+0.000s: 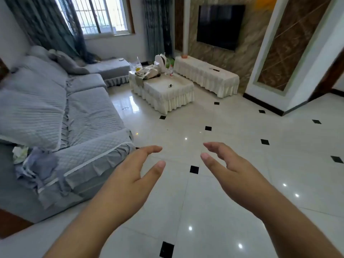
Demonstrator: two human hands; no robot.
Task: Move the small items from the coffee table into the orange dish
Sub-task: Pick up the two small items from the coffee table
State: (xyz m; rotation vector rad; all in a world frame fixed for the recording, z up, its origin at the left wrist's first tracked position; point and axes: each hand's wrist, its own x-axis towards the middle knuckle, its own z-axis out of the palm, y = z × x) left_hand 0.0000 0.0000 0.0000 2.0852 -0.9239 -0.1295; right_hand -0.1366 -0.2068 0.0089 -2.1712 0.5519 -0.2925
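The coffee table, draped in a cream frilled cloth, stands far ahead in the middle of the room. A small dark item lies on its near half. The orange dish sits on the left end of the long cream-covered TV bench behind it. My left hand and my right hand are stretched out in front of me over the floor, far from the table. Both have fingers spread and hold nothing.
A grey sofa runs along the left. On the coffee table's far end lie a printed bag, a clear plastic bag, a white object and a small bottle. Glossy white floor tiles lie between me and the table.
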